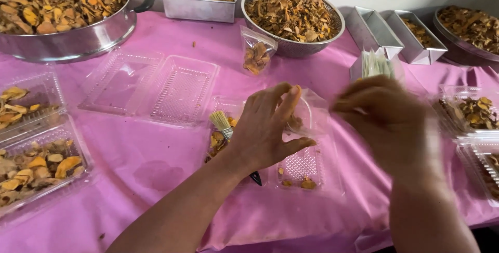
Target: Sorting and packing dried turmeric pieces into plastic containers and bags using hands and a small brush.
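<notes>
Clear plastic is what you have between your hands: a small bag (312, 110) held up over the open clamshell tray (304, 167) at the middle of the pink tablecloth (156, 175). Your left hand (267, 128) pinches the bag's near edge, thumb stretched out below and fingers pressed together along the top. Your right hand (387, 120) is at the bag's other side, but it is blurred, so you cannot tell how its fingers grip.

Under the bag, the tray holds only a few dried slices (306, 183), and a small brush (223, 123) lies beside your left wrist. A filled bag (256, 53) stands further back, in front of the metal bowl (293, 16) heaped with slices. Empty open trays (150, 84) sit to the left, filled ones (36, 167) at the table's left edge.

The risk, as I judge it, is spilling: thin film held by a light pinch can slip or tip, and slices would scatter past the tray onto the cloth. Your left forearm could also nudge the brush.
</notes>
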